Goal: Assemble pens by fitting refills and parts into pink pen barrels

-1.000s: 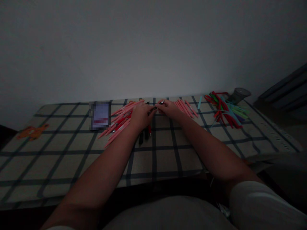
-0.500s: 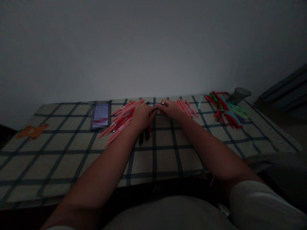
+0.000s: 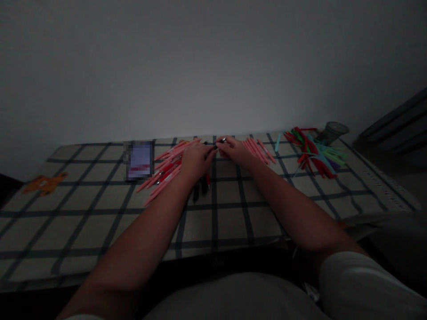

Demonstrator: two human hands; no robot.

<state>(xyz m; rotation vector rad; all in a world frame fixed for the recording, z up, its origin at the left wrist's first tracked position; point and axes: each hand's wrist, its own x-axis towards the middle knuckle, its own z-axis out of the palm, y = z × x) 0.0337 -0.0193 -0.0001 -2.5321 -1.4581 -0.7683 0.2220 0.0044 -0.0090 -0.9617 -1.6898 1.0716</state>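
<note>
Slightly raised since the earlier frame, the right hand (image 3: 236, 151) now meets the left hand (image 3: 195, 159) near the far edge of the plaid-covered counter (image 3: 230, 222), and the slim black pen-like piece (image 3: 214, 147) between them has shifted its tilt. Both hands' fingers are closed, pinching that piece; its exact joint is too dark to tell. Handling looks partway along: slender pink plastic pens (image 3: 167, 183) lie loosely heaped beside the left hand, while a tidier row of pink pens (image 3: 255, 150) lies beyond the right. Whether that row is finished, I cannot tell; the held piece seems unfinished.
</note>
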